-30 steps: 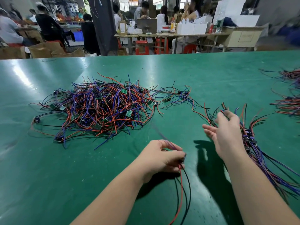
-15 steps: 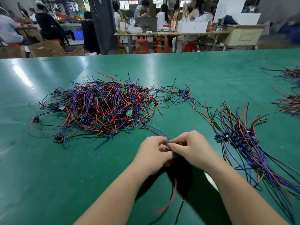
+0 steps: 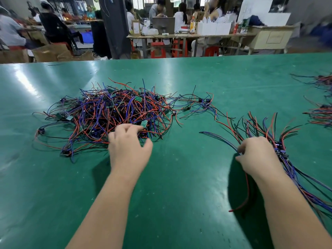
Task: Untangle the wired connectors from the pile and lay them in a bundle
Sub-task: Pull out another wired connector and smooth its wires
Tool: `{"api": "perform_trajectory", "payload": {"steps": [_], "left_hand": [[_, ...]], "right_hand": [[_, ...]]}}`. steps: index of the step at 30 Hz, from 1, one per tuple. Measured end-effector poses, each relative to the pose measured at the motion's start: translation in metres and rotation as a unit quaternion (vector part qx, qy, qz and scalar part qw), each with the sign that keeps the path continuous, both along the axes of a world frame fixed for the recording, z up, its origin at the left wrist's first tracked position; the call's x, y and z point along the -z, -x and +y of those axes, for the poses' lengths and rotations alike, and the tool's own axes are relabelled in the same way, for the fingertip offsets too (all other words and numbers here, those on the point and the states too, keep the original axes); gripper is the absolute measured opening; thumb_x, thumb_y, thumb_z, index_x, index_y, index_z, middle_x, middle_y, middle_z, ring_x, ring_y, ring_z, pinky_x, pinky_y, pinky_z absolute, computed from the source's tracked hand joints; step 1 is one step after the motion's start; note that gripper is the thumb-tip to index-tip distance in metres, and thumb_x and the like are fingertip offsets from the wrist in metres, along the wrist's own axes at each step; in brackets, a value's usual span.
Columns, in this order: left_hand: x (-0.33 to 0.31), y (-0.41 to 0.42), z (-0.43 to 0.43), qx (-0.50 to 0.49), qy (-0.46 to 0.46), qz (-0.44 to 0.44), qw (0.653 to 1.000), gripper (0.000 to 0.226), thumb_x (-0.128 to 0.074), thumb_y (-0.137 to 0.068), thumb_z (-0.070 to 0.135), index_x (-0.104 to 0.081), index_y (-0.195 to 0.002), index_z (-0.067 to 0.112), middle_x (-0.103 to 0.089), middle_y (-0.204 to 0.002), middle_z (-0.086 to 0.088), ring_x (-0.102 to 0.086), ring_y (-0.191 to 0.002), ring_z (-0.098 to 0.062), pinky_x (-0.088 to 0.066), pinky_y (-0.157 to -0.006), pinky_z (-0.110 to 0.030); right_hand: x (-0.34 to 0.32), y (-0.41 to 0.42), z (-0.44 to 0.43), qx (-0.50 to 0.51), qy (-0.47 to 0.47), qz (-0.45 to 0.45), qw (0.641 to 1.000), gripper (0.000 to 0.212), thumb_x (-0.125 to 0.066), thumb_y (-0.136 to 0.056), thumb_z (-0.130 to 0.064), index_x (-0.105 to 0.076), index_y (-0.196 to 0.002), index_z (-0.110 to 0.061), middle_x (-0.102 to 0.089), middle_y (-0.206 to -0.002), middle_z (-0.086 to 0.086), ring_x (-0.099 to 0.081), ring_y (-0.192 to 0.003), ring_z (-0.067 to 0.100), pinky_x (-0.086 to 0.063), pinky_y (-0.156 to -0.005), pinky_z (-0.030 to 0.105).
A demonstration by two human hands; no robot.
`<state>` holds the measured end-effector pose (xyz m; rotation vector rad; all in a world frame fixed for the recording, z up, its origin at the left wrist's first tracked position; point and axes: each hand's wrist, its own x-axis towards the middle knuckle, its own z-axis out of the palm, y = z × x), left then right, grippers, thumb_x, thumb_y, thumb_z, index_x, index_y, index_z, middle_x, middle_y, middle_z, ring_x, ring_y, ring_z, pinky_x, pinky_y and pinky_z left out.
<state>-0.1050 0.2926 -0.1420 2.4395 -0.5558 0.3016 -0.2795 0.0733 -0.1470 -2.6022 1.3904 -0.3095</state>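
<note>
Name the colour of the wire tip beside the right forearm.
Red. The wire tip shows best in the head view.

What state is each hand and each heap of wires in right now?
Left hand, open, fingers reaching onto the pile's near edge.
Right hand, grips one wired connector.
Pile, tangled, on the table.
Wired connector, clear of the pile, wires trailing.
Bundle, lying beside the right hand, connectors together.
</note>
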Motion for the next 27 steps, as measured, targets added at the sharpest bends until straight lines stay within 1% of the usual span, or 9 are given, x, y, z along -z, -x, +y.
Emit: {"api": "perform_trajectory", "payload": {"steps": [4, 8, 11, 14, 18, 20, 22, 24, 27], "left_hand": [[0.003, -0.015, 0.014, -0.102, -0.065, 0.029, 0.992, 0.053, -0.064, -0.083, 0.039, -0.048, -0.131, 0.025, -0.042, -0.135, -0.010, -0.033, -0.121, -0.033, -0.031, -0.100, -0.045], [0.007, -0.025, 0.020, -0.123, -0.110, 0.054, 0.985, 0.045, -0.064, -0.084, 0.040, -0.053, -0.126, 0.029, -0.054, -0.121, -0.008, -0.048, -0.115, -0.030, -0.030, -0.098, -0.045], [0.009, -0.030, 0.022, -0.103, -0.055, 0.021, 0.993, 0.019, -0.063, -0.086, 0.028, -0.067, -0.104, 0.027, -0.059, -0.103, -0.003, -0.056, -0.097, -0.027, -0.035, -0.090, -0.040], [0.011, -0.031, 0.022, -0.079, 0.014, 0.014, 0.997, 0.011, -0.063, -0.086, 0.020, -0.071, -0.092, 0.023, -0.064, -0.097, -0.002, -0.053, -0.078, -0.022, -0.043, -0.084, -0.038], [0.007, -0.029, 0.020, -0.058, 0.104, -0.079, 0.990, 0.007, -0.066, -0.088, 0.024, -0.071, -0.093, 0.024, -0.071, -0.088, 0.003, -0.062, -0.081, -0.022, -0.041, -0.088, -0.036], [-0.002, -0.023, 0.017, -0.007, 0.235, -0.144, 0.961, 0.006, -0.066, -0.088, 0.021, -0.070, -0.093, 0.020, -0.069, -0.084, 0.005, -0.064, -0.079, -0.020, -0.050, -0.083, -0.039], [-0.012, -0.009, 0.011, 0.052, 0.360, -0.158, 0.918, 0.004, -0.067, -0.089, 0.021, -0.066, -0.092, 0.023, -0.066, -0.083, 0.011, -0.063, -0.075, -0.010, -0.052, -0.076, -0.028], [-0.021, 0.008, 0.001, 0.110, 0.481, -0.051, 0.868, 0.006, -0.070, -0.086, 0.022, -0.065, -0.088, 0.027, -0.067, -0.080, 0.011, -0.063, -0.071, -0.009, -0.054, -0.070, -0.027], [-0.026, 0.029, -0.012, 0.152, 0.585, 0.178, 0.776, 0.006, -0.072, -0.077, 0.024, -0.069, -0.081, 0.025, -0.069, -0.075, 0.009, -0.062, -0.063, -0.007, -0.058, -0.057, -0.030]], "right_hand": [[-0.007, 0.008, -0.009, 0.031, -0.026, 0.019, 0.999, 0.015, -0.074, -0.074, -0.005, -0.074, -0.088, -0.011, -0.065, -0.098, 0.018, -0.057, -0.093, 0.031, -0.044, -0.075, 0.030], [-0.013, 0.009, -0.005, 0.021, -0.015, -0.020, 0.999, 0.015, -0.078, -0.072, -0.007, -0.072, -0.086, -0.012, -0.062, -0.100, 0.018, -0.052, -0.081, 0.028, -0.042, -0.075, 0.031], [-0.015, 0.000, 0.011, -0.042, 0.018, -0.116, 0.992, 0.016, -0.074, -0.075, -0.010, -0.071, -0.090, -0.012, -0.060, -0.091, 0.011, -0.052, -0.083, 0.026, -0.037, -0.076, 0.030], [-0.012, -0.011, 0.029, -0.117, 0.028, -0.161, 0.980, 0.009, -0.068, -0.078, -0.007, -0.070, -0.086, -0.011, -0.055, -0.077, 0.002, -0.047, -0.075, 0.019, -0.027, -0.068, 0.025], [-0.010, -0.020, 0.047, -0.164, -0.008, -0.223, 0.961, 0.007, -0.067, -0.079, -0.007, -0.070, -0.078, -0.013, -0.055, -0.063, -0.008, -0.048, -0.060, 0.004, -0.029, -0.057, 0.018], [-0.011, -0.023, 0.053, -0.164, -0.063, -0.259, 0.950, 0.008, -0.067, -0.080, -0.010, -0.071, -0.076, -0.016, -0.058, -0.059, -0.011, -0.051, -0.054, 0.001, -0.035, -0.054, 0.011], [-0.013, -0.026, 0.059, -0.174, -0.181, -0.293, 0.923, 0.012, -0.067, -0.081, -0.010, -0.072, -0.075, -0.019, -0.064, -0.059, -0.007, -0.053, -0.052, 0.001, -0.040, -0.055, 0.013], [-0.015, -0.028, 0.068, -0.196, -0.325, -0.330, 0.864, 0.017, -0.064, -0.084, -0.005, -0.072, -0.077, -0.018, -0.068, -0.063, -0.001, -0.057, -0.054, 0.010, -0.044, -0.054, 0.021], [-0.015, -0.031, 0.079, -0.219, -0.454, -0.372, 0.780, 0.021, -0.059, -0.089, 0.001, -0.072, -0.086, -0.015, -0.070, -0.071, 0.004, -0.058, -0.056, 0.014, -0.044, -0.050, 0.021]]}}
